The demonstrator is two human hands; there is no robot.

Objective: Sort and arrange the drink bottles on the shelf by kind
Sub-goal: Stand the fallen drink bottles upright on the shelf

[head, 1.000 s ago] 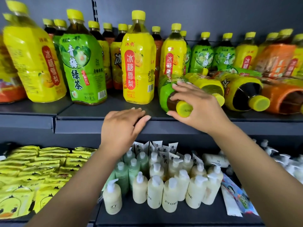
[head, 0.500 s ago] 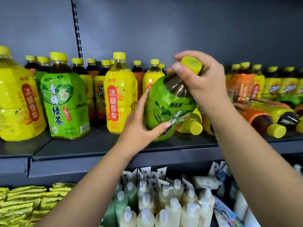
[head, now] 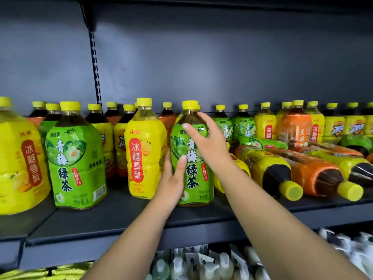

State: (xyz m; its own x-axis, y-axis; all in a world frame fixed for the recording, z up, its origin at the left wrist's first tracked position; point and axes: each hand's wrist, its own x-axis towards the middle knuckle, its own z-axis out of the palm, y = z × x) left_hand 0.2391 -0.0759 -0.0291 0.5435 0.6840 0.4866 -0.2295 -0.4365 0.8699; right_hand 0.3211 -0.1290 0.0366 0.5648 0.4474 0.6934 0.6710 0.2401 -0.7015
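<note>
A green-labelled tea bottle [head: 191,178] with a yellow cap stands upright on the dark shelf [head: 125,223], just right of a yellow-labelled pear drink bottle [head: 144,150]. My left hand [head: 171,178] grips the green bottle's lower left side. Around its shoulder, my right hand [head: 210,142] is wrapped from the right. Another green tea bottle [head: 75,156] stands further left, and a big yellow bottle [head: 19,158] is at the far left. To the right, a yellow bottle [head: 268,172] and an orange bottle [head: 314,174] lie on their sides, caps toward me.
Rows of mixed yellow, green and orange bottles stand at the back of the shelf [head: 266,122]. More bottles lie toppled at the far right [head: 355,166]. The lower shelf holds pump bottles [head: 193,265] and yellow packets [head: 50,272].
The green bottle was lying on the shelf, then lifted tilted in both hands; now it stands upright beside the yellow pear bottle. The view has tilted upward.
</note>
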